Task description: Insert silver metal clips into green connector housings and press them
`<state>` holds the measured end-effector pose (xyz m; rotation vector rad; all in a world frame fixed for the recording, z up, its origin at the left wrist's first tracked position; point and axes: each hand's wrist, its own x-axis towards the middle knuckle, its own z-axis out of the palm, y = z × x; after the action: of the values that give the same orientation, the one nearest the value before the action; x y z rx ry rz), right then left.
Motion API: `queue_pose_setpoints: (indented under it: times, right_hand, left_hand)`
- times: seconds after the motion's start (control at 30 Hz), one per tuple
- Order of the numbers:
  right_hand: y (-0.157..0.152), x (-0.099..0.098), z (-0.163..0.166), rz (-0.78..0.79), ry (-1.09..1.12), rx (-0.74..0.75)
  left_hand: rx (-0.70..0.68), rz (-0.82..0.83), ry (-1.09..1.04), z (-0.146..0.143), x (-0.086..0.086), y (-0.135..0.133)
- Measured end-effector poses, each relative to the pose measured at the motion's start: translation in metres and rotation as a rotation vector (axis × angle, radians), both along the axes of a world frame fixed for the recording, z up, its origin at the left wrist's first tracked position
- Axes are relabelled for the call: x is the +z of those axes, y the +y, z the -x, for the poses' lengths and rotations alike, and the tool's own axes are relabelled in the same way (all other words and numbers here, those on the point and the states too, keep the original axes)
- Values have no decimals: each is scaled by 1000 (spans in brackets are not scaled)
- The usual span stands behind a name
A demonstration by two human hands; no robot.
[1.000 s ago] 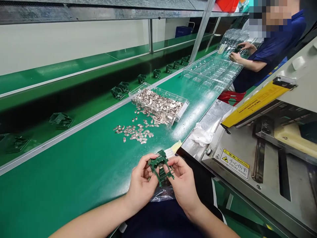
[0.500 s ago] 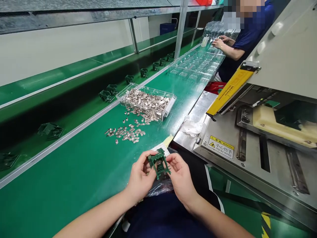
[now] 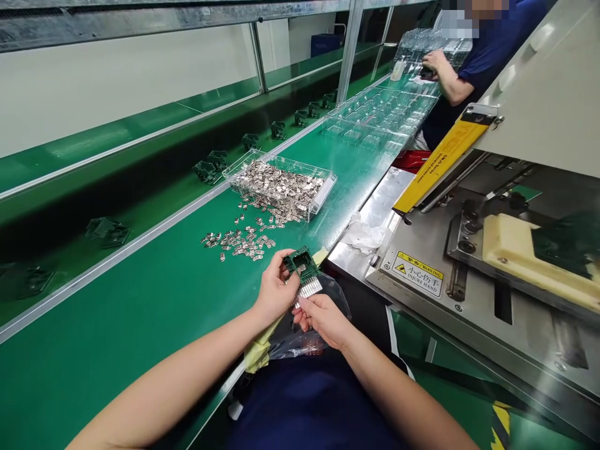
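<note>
My left hand (image 3: pixel 274 290) is closed on a small dark green plastic part (image 3: pixel 300 261), holding it up just above the edge of the green belt. My right hand (image 3: pixel 323 320) sits lower, near my lap, with fingers curled and pinched by a strip of small silver pins (image 3: pixel 309 288) that lies against a clear plastic bag (image 3: pixel 304 331). Whether the right fingers grip the strip is unclear. Loose silver metal clips (image 3: pixel 239 242) lie scattered on the belt ahead of my hands.
A clear tray (image 3: pixel 281 181) heaped with metal clips stands beyond the loose ones. Green parts (image 3: pixel 107 230) ride the lower conveyor at left. A press machine with a warning label (image 3: pixel 417 274) stands at right. Clear blister trays (image 3: pixel 375 119) lie farther along, where another person's hand (image 3: pixel 434 62) works.
My left hand lifted the green part up and forward alone. My right hand let go of it and dropped toward the bag and the pin strip.
</note>
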<state>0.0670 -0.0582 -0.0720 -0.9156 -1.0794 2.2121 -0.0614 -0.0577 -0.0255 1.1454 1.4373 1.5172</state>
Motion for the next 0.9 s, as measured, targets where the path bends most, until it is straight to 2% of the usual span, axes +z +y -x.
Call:
queue_pose_setpoints:
  times: [0.13,0.37,0.53,0.9]
  right_hand:
    - [1,-13,3,0,45,33]
    - [-8,-30,9,-58,86,-74]
    - [-9,-39,9,-83,97,-81]
    - [-13,-36,9,-146,41,-120]
  left_hand:
    - [-6,21,-13,3,-2,-1]
    - [-12,34,15,3,-5,-1]
    - [-21,36,33,3,-5,-2]
    - [10,51,18,1,-6,-2]
